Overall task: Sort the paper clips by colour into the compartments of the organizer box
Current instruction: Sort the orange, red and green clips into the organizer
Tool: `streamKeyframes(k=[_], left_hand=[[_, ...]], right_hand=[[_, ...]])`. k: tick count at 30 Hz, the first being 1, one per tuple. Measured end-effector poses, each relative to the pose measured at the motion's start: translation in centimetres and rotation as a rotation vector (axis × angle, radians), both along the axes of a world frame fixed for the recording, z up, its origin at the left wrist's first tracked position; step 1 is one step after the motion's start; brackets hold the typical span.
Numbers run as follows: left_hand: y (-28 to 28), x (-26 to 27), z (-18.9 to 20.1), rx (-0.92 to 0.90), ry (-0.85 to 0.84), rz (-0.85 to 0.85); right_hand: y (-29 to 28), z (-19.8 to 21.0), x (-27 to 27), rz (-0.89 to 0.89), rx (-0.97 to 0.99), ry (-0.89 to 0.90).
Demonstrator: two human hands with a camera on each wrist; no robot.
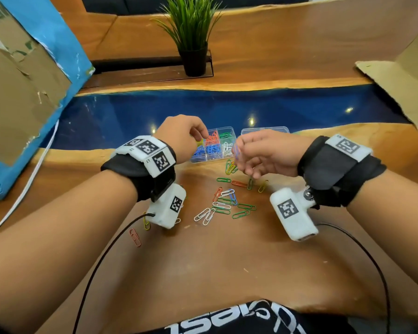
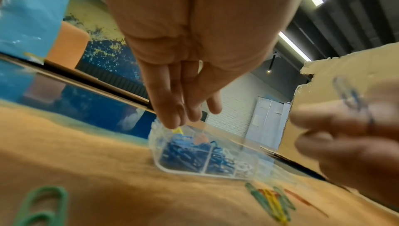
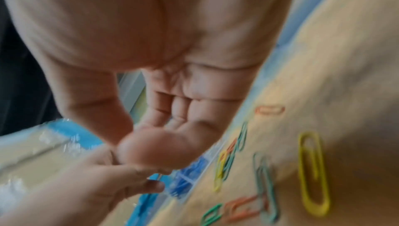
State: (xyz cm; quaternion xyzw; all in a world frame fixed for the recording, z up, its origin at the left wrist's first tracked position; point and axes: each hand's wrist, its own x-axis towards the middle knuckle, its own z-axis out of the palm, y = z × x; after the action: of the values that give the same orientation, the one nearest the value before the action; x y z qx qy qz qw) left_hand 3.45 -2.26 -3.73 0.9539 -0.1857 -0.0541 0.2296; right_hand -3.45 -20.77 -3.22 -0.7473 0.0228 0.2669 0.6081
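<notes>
The clear organizer box sits on the wooden table, holding red, green, blue and white clips in separate compartments. My left hand hovers over its far-left corner, fingers hanging nearly straight. A yellow clip shows just under the fingertips; whether they touch it is unclear. My right hand is raised beside the box and pinches a blue clip, blurred in the left wrist view. Several loose mixed-colour clips lie nearer me.
The box's clear lid lies behind my right hand. A red clip and a yellow one lie under my left wrist. Cardboard panels stand left and right; a potted plant stands at the back.
</notes>
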Motion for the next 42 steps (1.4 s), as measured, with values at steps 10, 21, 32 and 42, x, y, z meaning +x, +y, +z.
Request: streamKeyframes(k=[10,21,32,42], left_hand=[[2.5,-1.1,-0.5,0.011,-0.063,-0.019],[4.1,-1.2,-1.1,0.318,0.006,0.021],[5.1,-1.8,-1.0,0.357,0.072,-0.007],[6.5,-2.6,0.3,0.35,0.139,-0.15]], right_hand=[[1.5,-0.2,0.2,-0.118,0.343,0.13],[4.7,-0.6,-1.7,0.39,-1.228,-0.287],[5.1,-0.8,-1.3,0.473,-1.314,-0.237],[4.9,3.0,3.4,0.298,-1.192,-0.351]])
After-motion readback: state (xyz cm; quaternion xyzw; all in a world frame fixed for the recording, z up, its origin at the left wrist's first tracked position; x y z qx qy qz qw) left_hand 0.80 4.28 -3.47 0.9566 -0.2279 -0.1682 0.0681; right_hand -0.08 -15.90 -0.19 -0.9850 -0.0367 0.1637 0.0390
